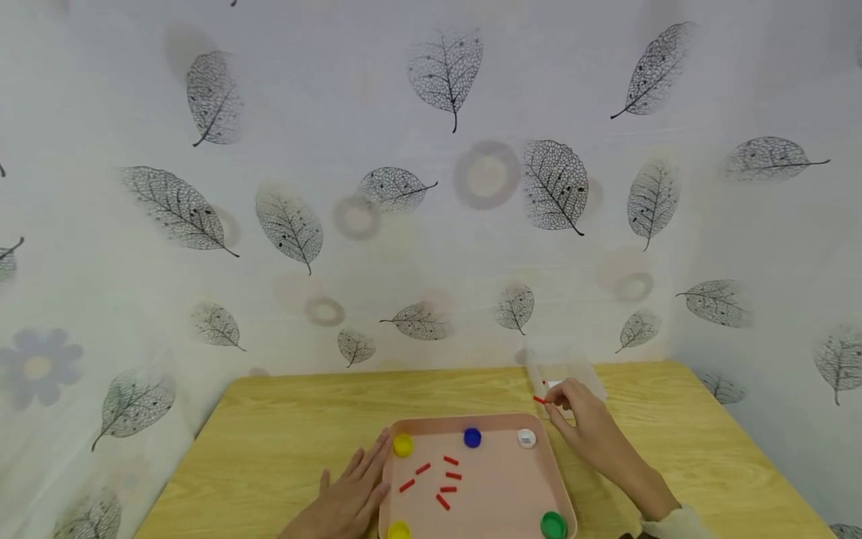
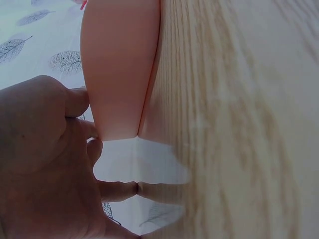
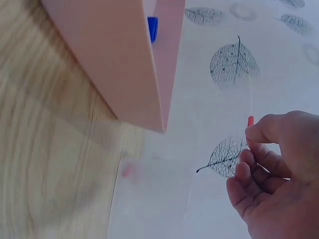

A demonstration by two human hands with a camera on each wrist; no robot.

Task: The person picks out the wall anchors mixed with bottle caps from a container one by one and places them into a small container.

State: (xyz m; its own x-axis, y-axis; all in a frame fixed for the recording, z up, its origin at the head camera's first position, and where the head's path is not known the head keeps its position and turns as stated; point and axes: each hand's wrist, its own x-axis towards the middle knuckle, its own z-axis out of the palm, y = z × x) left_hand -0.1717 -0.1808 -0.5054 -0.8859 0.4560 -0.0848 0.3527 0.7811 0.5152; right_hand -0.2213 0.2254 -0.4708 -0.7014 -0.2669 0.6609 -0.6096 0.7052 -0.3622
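Observation:
My right hand (image 1: 584, 425) pinches a small red stick (image 1: 540, 400) between thumb and fingertips, beyond the tray's far right corner. In the right wrist view the red stick (image 3: 250, 121) pokes up past the thumb. Below that hand is a translucent plastic container (image 3: 149, 199) with a blurred red spot inside. My left hand (image 1: 346, 494) lies along the left side of the pink tray (image 1: 465, 424), fingers extended and touching its outer wall (image 2: 119, 74). Several red sticks (image 1: 451, 475) lie scattered on the left half of the tray floor.
Round caps sit around the tray's edges: yellow (image 1: 402, 445) at far left, another yellow (image 1: 399, 531) at near left, blue (image 1: 472, 437) and white (image 1: 527, 438) along the back, green (image 1: 554, 525) at near right. A leaf-patterned white cloth (image 1: 431, 262) hangs behind the wooden table (image 1: 269, 442).

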